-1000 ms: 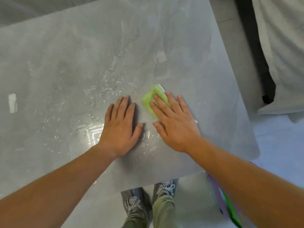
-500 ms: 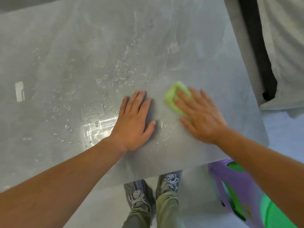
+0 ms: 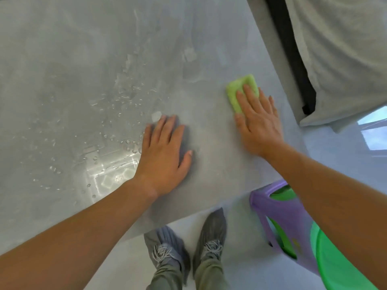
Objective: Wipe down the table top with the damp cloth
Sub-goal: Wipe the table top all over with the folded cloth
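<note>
Head view: right hand (image 3: 258,122) flat, fingers spread, pressing green cloth (image 3: 240,90) onto grey table (image 3: 83,59) near its right edge. Left hand (image 3: 163,155) flat, palm down, fingers open, holding nothing. Water drops (image 3: 125,101) left of the hands. Purple stool (image 3: 272,208) below.

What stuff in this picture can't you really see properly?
- Green cloth, head view: the right hand lies flat over its near part.
- Table top: cut off by the left and top picture edges; the left hand covers a patch.
- Water drops: too small to count.
- Purple stool and green basin: partly behind the right forearm, and the basin is cut off by the bottom edge.
</note>
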The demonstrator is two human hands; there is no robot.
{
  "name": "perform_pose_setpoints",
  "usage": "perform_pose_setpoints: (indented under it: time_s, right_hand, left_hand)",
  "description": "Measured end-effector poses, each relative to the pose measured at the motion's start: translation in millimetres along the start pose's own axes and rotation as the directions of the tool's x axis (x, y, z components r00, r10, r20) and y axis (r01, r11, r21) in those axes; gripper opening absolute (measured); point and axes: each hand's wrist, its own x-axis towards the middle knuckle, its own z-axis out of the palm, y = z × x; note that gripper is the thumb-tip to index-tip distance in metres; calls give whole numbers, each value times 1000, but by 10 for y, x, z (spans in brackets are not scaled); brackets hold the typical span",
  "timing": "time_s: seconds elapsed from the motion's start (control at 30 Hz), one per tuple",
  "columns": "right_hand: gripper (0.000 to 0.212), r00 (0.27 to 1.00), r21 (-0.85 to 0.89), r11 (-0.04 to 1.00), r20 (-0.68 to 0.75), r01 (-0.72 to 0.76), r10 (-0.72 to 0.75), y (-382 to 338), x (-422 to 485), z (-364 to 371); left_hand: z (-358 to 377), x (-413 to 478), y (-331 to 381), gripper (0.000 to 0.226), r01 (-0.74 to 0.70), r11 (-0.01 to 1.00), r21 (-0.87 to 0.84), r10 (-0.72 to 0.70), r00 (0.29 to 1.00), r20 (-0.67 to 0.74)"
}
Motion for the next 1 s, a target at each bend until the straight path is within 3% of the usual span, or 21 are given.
perform_pose_setpoints:
  time_s: [0.2,0.37,0.47,0.73,0.87,0.93,1.0]
  right_hand:
    - [62,970,63,970,-39,-236,239,158,-686,22]
    - [61,990,58,989,-21,-136,137,506,-667,-50]
    - [62,985,57,984,-35,-167,169,598,-419,-82]
    - [62,985,61,984,-7,-169,170,636,-980,-18]
    - [67,943,89,940,-23,-330,333,429,-637,-3]
    - [67,962,61,961,-22,-269,271,117,-797,81]
    - [64,999,35,998,18,-51,50,-188,-1077,191]
  left_hand:
    - [124,3,69,59,52,998,29,-53,999,8]
    - [179,21,151,55,101,994,38,-101,995,-10]
    - [184,43,195,56,140,989,42,-139,990,-25]
    - [203,74,292,58,182,983,25,-181,983,-44]
    - [213,73,270,56,171,985,22,-170,984,-47]
    - [198,53,225,54,147,989,3,-147,988,-46]
    - [160,25,161,53,115,993,-23,-116,992,-44]
